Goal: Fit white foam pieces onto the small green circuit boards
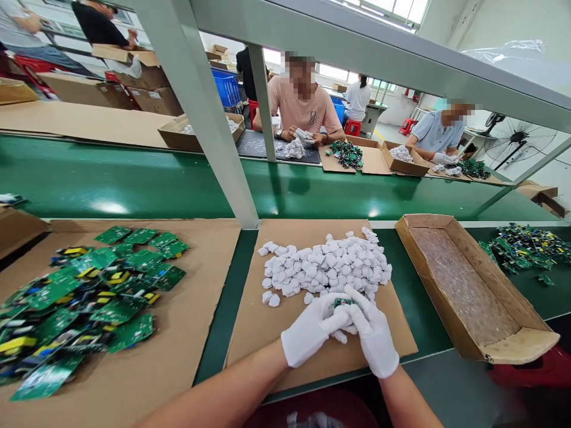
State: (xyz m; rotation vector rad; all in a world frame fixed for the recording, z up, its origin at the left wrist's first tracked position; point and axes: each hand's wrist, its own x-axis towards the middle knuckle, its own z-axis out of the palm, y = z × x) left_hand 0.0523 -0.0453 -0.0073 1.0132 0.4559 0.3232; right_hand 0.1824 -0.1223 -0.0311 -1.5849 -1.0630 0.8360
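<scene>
Both my hands wear white gloves and meet over the cardboard sheet at the front middle. A small green circuit board (342,302) is held between them, its lower part hidden by my fingers. My left hand (312,327) grips it from the left, thumb pressed across. My right hand (372,333) closes round it from the other side, fingertips touching those of the left. Just beyond my hands lies a heap of small white pieces (325,261), and its near edge is partly covered by my gloves.
Left, green circuit boards (120,291) are piled on cardboard (200,285). Right stand a shallow cardboard box (464,291) and another board pile (530,246). A grey frame post (209,119) rises at the bench's far edge. Beyond the green conveyor (178,184), people sit handling similar parts.
</scene>
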